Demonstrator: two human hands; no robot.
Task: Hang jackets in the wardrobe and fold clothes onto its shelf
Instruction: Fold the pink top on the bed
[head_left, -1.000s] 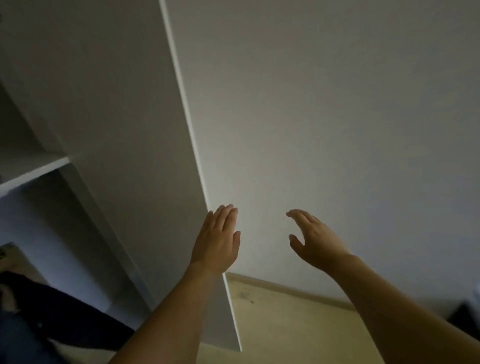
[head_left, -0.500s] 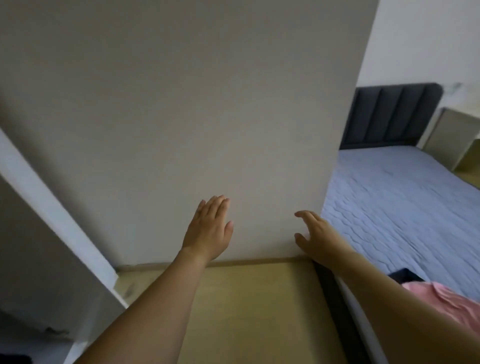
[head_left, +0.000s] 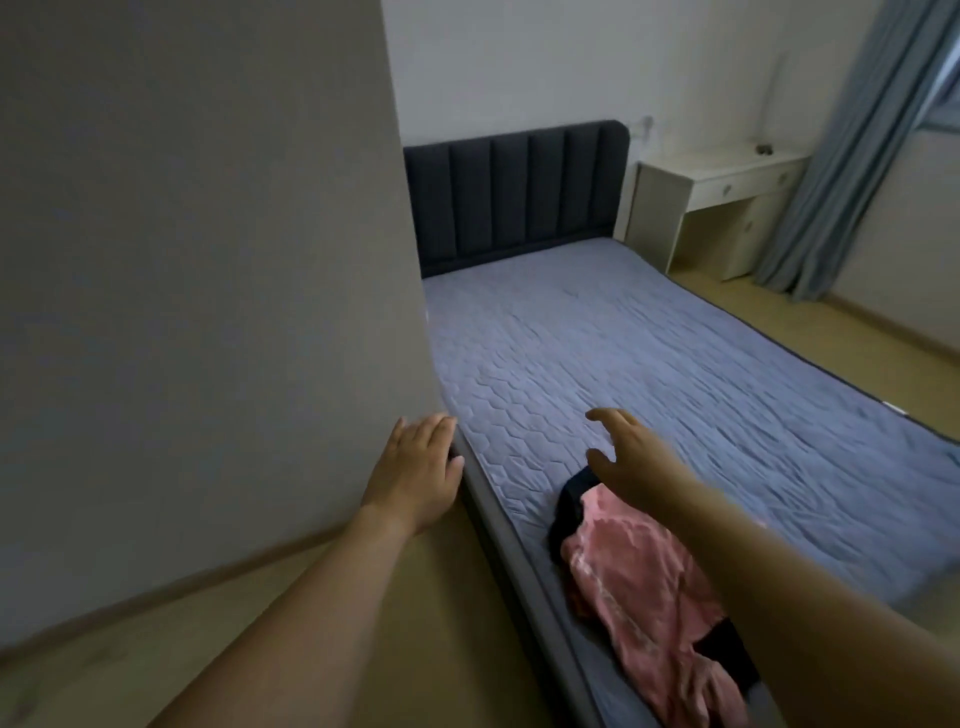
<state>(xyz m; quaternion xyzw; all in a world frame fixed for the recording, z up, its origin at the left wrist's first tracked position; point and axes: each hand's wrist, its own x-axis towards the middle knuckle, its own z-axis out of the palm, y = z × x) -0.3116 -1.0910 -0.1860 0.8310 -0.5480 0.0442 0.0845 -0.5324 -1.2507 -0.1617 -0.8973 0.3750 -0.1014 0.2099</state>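
Note:
A crumpled pink garment lies on a dark garment near the front edge of the bed. My right hand hovers just above the dark garment, fingers spread and relaxed, holding nothing. My left hand is raised with straight fingers in front of the grey wall, beside the bed's corner, and holds nothing. The wardrobe is out of view.
The bed has a blue quilted cover and a dark padded headboard. A white desk stands at the back right beside a blue curtain. Wooden floor runs between the wall and the bed.
The view has swung right, from the wardrobe's side panel and wall to the bed. Both hands stayed raised and empty; the right hand now hovers over the clothes on the bed.

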